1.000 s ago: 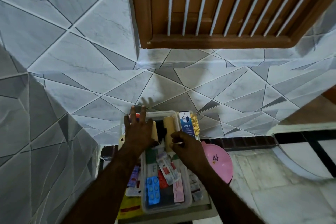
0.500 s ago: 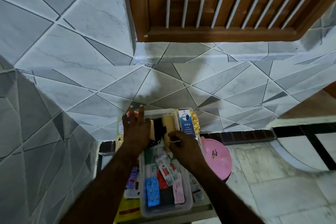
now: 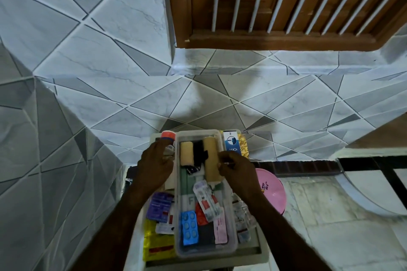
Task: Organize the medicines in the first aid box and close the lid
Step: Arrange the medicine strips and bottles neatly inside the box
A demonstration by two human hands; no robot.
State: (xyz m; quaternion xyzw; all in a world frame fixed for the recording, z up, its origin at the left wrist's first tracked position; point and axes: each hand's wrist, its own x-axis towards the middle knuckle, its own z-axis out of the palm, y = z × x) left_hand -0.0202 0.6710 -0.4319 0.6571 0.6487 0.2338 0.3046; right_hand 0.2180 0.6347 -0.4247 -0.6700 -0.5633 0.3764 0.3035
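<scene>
two tan rolls [image 3: 210, 161], one box [image 3: 231, 246]

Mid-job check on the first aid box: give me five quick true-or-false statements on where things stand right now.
1. The clear plastic box has no lid on it. True.
2. The blue blister pack lies outside the box. False: it lies inside, at the near end.
3. Two tan bandage rolls lie at the far end of the box. True.
4. The left hand is inside the box, on the rolls. False: it is at the box's left edge, by the orange-capped bottle.
5. The pink basin sits left of the box. False: it sits to the right, behind the right hand.
</scene>
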